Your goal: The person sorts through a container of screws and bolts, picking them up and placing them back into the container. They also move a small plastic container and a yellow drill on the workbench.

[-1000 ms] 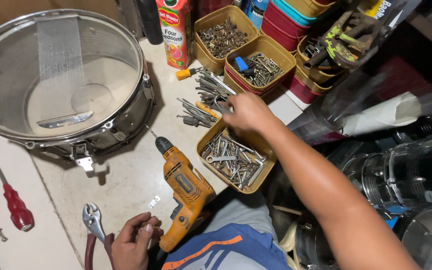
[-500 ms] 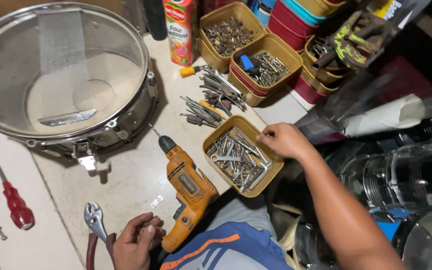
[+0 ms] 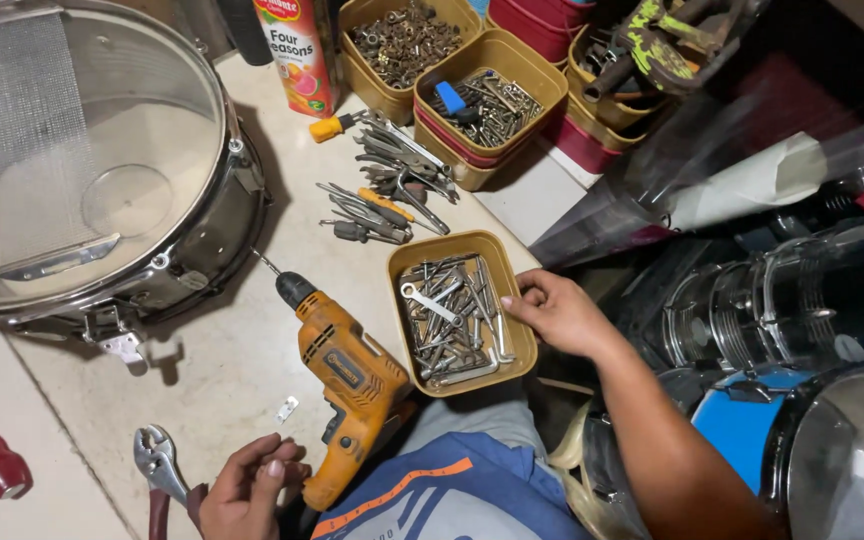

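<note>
Tray (image 3: 400, 262) of loose metal bits on the floor, right hand at its rim

Yellow tray sits between the orange drill (image 3: 350, 372) and the person's knee, filled with wrenches, bolts and rods. Right hand (image 3: 555, 312) rests loosely curled against its right edge, fingers bent, gripping nothing that can be seen. Left hand (image 3: 245, 490) lies half closed beside the pliers (image 3: 156, 462), touching the floor. Likely heavy for its size and rattly; thin plastic walls may flex, so take it by both long sides, kept level, or the contents slide

Pale tiled floor (image 3: 232, 370), cluttered.
</note>
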